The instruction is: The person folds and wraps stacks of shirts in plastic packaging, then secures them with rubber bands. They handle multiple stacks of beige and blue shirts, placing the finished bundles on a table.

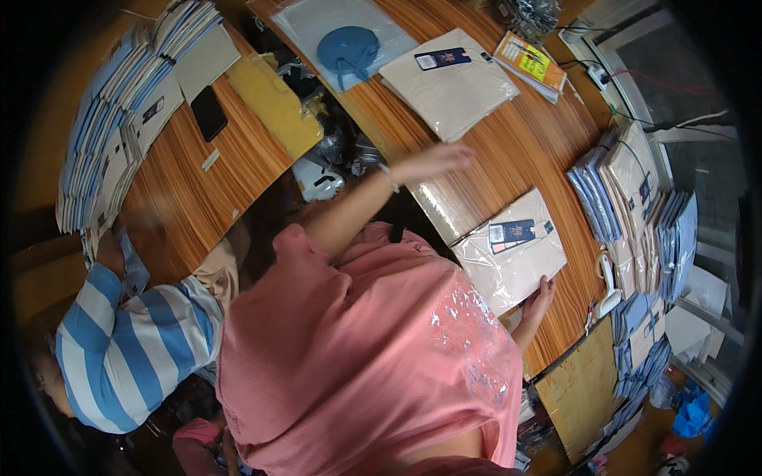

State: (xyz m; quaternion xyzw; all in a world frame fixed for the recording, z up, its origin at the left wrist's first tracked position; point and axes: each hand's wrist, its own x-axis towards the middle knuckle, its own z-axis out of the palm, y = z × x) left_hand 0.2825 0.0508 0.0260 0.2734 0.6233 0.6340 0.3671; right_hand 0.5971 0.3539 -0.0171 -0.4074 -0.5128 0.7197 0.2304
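A folded cream garment in a clear plastic bag (508, 274), with a dark blue and white tag on it, lies on the wood-grain table (508, 170) in front of me. My right hand (540, 303) is closed on its lower right edge, the fingertips at the plastic. My left hand (444, 161) reaches over the table between this bag and a second bagged cream garment (452, 87) farther off. It touches neither, and its fingers are smeared by motion. A bracelet (389, 178) circles the left wrist.
Bagged garments stand stacked (627, 198) along the right edge, beside white-handled scissors (608, 289). A round blue object (349, 51) rests on clear bags at the back, left of an orange booklet (532, 63). A co-worker in a striped shirt (143, 341) is at another table with a phone (208, 113).
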